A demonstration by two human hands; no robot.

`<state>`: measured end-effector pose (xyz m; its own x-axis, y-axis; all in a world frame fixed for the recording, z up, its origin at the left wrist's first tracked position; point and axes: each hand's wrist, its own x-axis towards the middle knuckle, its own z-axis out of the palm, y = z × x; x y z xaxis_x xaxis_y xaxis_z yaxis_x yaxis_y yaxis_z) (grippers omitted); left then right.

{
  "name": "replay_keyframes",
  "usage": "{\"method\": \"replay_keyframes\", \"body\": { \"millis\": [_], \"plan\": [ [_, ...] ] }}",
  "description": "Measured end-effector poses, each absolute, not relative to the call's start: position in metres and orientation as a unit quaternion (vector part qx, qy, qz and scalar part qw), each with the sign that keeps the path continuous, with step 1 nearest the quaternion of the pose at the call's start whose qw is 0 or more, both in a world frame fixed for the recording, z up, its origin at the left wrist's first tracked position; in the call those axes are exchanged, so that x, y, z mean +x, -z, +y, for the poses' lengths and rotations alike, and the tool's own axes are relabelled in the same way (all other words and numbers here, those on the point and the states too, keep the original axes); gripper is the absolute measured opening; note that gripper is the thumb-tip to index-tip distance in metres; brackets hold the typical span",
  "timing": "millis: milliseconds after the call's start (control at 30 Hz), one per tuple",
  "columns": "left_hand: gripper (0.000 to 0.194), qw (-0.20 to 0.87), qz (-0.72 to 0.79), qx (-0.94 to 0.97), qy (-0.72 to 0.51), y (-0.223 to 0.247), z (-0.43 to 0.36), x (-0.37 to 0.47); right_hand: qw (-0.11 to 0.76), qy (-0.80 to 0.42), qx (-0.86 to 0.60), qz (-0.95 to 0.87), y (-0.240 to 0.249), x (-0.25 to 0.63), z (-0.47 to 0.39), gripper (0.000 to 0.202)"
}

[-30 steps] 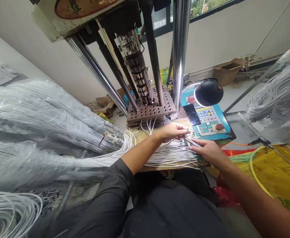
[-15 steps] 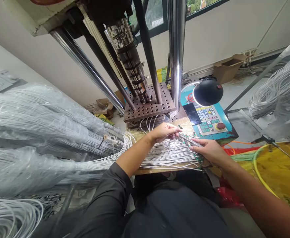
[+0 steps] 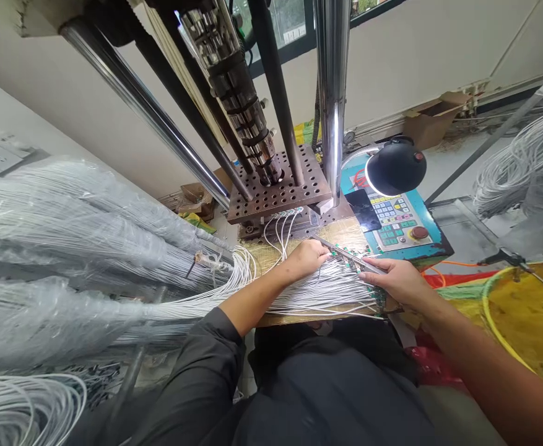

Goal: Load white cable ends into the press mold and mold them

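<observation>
White cables (image 3: 308,288) with small green circuit-board ends lie side by side over a wooden board (image 3: 345,232). My left hand (image 3: 306,259) is closed over them, its fingertips pinching a white cable near a green end. My right hand (image 3: 394,279) holds slim metal tweezers (image 3: 348,254) between thumb and fingers. Their long tip reaches left, past the green ends, to just beyond my left fingertips. Behind my hands, several cable ends (image 3: 290,213) sit in a row at the press, under its perforated plate (image 3: 278,201). Exactly what the tweezer tips touch is too small to tell.
A black lamp (image 3: 396,168) overhangs the control panel (image 3: 394,223) at the right. Plastic-wrapped cable bundles (image 3: 67,229) fill the left side. Steel columns (image 3: 331,105) rise around the press. A yellow-rimmed bin (image 3: 526,316) stands at right, with a cardboard box (image 3: 433,118) behind.
My left hand has drawn down slightly toward me. The tweezers' tip now extends farther left, past my left fingers. The view has shifted a little, and the cable ends under the plate show more clearly.
</observation>
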<state>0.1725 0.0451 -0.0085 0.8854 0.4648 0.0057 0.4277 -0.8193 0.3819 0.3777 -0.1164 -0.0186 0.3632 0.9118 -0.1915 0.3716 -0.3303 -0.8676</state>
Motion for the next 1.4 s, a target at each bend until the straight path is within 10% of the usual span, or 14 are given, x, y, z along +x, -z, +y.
{"method": "replay_keyframes", "body": {
  "millis": [1400],
  "plan": [
    [0.035,0.521,0.309,0.788,-0.115,0.028,0.05,0.169,0.325,-0.351,-0.751,-0.455,0.027,0.38,-0.115,0.056]
  ]
}}
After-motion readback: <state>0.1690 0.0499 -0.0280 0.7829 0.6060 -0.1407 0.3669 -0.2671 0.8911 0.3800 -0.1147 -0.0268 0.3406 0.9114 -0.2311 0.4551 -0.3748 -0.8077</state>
